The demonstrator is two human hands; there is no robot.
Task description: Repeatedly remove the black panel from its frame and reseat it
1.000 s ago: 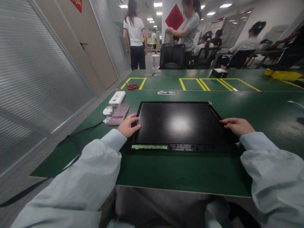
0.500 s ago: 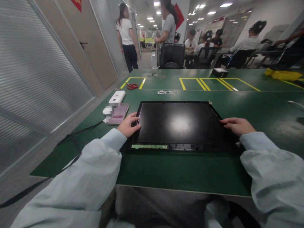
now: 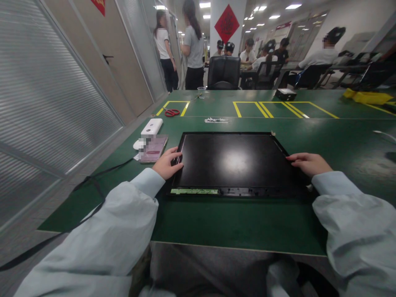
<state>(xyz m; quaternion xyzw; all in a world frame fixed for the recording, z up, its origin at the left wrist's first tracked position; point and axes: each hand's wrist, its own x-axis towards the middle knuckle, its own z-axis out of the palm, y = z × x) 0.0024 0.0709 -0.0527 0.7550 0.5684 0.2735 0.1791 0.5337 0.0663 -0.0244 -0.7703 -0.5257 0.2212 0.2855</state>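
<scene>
A black display panel in a dark frame lies flat on the green table in front of me. Along its near edge, on the left, runs a green circuit strip. My left hand grips the panel's left edge, thumb and fingers over the rim. On the opposite side, my right hand holds the right edge between thumb and fingers. The undersides of both grips are hidden. A ceiling light reflects in the middle of the panel.
Left of the panel lie a phone, a white power bank and a black strap. Farther back are red-handled scissors, a small strip of parts, a black box and a yellow cloth-like item.
My hands and the panel stay in place. In the background, a person in grey has moved left, uncovering a red diamond sign on the pillar.
</scene>
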